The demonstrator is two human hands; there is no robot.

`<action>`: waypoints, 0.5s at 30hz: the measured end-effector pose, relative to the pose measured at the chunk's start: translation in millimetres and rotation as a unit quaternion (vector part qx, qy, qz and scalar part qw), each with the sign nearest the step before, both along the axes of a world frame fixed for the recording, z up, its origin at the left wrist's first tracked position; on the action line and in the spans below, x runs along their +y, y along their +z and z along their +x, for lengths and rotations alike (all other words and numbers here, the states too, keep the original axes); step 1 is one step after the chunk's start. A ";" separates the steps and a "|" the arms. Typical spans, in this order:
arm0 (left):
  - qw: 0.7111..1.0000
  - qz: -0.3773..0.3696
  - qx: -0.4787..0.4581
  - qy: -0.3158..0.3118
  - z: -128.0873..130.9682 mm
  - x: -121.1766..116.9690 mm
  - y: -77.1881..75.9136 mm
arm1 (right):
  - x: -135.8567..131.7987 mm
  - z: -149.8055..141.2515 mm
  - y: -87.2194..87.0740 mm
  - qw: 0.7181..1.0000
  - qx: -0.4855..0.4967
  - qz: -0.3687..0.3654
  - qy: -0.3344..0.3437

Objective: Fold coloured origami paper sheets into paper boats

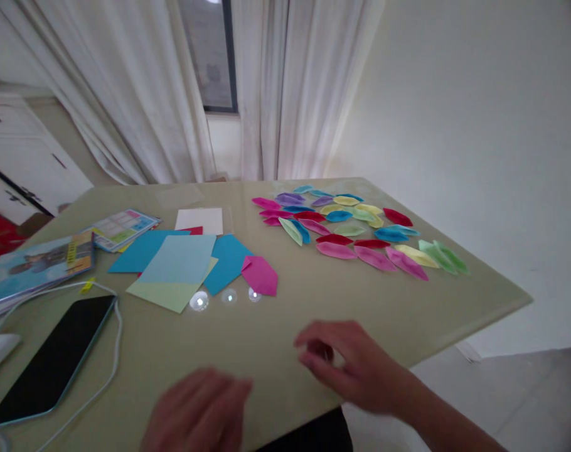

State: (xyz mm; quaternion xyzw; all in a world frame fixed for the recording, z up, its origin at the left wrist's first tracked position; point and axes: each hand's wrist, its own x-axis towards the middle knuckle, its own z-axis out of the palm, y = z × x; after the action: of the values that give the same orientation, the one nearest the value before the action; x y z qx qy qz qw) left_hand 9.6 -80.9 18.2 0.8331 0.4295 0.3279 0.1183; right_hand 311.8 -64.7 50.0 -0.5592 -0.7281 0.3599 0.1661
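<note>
My left hand (201, 411), blurred by motion, is low over the near edge of the table. Nothing shows in it, though its fingertips are smeared. To its right, my right hand (356, 361) hovers with fingers curled and a gap between thumb and forefinger, holding nothing visible. Beyond the hands lies a pink paper (261, 276) with folded corners, overlapping a blue sheet (229, 260). A light blue sheet (182, 257) rests on a pale green sheet (167, 295) beside it. Several folded paper petals (374, 257) in many colours are spread across the far right.
On the left are a black-screened phone (54, 361), a white cable (118, 339), a picture book (36, 267) and a printed packet (123, 229). White paper (199, 220) lies at the back. The table edge (474, 329) slants along the right, near a white wall (478, 157).
</note>
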 end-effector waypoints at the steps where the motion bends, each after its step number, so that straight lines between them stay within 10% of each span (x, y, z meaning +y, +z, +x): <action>1: 1.000 0.009 0.012 0.004 8.2 26.0 -2.2 | 30.2 -15.4 0.8 0.996 -0.027 0.062 0.064; 4: 0.983 0.002 0.160 0.092 27.3 102.0 -14.5 | 109.3 -52.7 -8.9 0.968 -0.116 0.200 0.096; 7: 0.980 0.004 0.172 0.098 29.7 144.0 -32.5 | 149.4 -61.5 -29.2 0.969 -0.133 0.182 0.103; 15: 0.985 -0.032 0.122 0.116 12.6 139.3 -45.3 | 156.6 -31.5 -48.7 0.980 -0.013 0.167 0.110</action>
State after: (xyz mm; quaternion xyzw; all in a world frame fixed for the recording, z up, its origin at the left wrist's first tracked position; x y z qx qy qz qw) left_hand 22.2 58.4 -27.1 0.8074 0.5444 0.2214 0.0526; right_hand 280.3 91.9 1.3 -0.4448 -0.8371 0.2419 0.2069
